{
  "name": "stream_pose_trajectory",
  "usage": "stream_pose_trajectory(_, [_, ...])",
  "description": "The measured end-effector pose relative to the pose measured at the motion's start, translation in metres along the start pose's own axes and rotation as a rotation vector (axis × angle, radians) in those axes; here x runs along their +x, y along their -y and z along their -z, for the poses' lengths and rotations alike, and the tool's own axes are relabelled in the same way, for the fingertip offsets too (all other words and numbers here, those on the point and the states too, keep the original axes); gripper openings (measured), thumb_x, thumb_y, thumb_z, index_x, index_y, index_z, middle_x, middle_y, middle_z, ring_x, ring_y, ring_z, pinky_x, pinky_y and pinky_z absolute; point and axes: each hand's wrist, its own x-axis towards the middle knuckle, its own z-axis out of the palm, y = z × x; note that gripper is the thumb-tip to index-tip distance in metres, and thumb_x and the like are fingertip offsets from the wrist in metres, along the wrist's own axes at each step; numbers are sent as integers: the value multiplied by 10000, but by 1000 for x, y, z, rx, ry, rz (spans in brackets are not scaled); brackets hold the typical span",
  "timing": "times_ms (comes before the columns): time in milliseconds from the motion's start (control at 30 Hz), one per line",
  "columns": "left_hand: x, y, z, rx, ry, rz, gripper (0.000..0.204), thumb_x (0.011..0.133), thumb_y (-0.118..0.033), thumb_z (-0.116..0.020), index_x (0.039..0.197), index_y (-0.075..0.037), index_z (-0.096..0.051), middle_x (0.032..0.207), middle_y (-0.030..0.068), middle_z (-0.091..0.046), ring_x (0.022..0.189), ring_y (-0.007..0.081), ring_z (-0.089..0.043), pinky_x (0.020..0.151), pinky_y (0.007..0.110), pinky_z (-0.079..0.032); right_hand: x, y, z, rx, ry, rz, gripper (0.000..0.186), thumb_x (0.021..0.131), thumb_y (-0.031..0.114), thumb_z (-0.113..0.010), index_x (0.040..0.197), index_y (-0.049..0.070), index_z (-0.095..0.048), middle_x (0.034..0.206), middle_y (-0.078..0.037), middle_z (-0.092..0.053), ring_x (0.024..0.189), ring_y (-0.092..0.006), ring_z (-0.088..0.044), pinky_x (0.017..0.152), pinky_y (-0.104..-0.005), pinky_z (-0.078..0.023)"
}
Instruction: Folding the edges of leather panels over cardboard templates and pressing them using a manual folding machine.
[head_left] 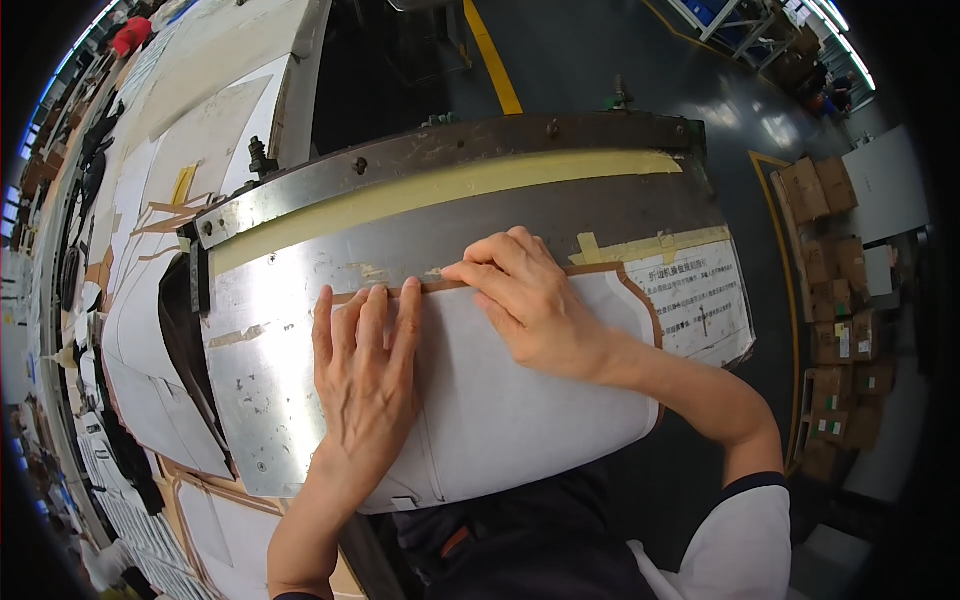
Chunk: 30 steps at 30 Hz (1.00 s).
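A white panel with a brown border (530,420) lies on a steel machine plate (260,390). My left hand (365,370) rests on the panel's left part, fingers extended, tips on the brown strip along its far edge. My right hand (535,310) is bent at that edge, right of my left hand, with index finger and thumb closed near the strip; what lies under the fingertips is hidden. Beyond them runs a yellow tape band (450,180) below a bolted metal bar (455,142). A printed sheet (700,300) is taped at the plate's right.
A long worktable (220,60) with paper and more brown-edged panels (160,350) extends along the left. Cardboard boxes (840,300) are stacked on the floor at the right, beside a yellow floor line (795,400). A metal rack (730,30) stands at the back right.
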Motion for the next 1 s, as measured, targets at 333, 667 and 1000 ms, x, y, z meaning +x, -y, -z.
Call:
stream_pose_trajectory(333, [1,0,7,11,50,-34,549,858,51,-662,1398,-36,-616,1271,180,-596,1212,329,-603,1195,586,-374,-3,-4,1,-124,22,161,349,805,-74,-653,1143,-10,-715,1083,-91,-602,1005,-273,-558,873,-407,-435])
stream_pose_trajectory(667, [1,-1,7,19,72,-17,637,835,50,-633,1452,-103,-603,1306,179,-590,1254,340,-585,1229,561,-340,1,-8,-5,-162,47,212,343,839,-59,-675,1167,19,-736,1129,-91,-604,1018,-261,-563,864,-394,-441])
stream_pose_trajectory(1000, [0,-2,6,13,38,-15,722,753,60,-666,1455,-97,-596,1301,173,-588,1238,339,-588,1236,567,-324,1,-1,-7,-214,-4,90,351,848,-27,-681,1198,-14,-709,1157,-117,-597,1046,-278,-564,918,-414,-446])
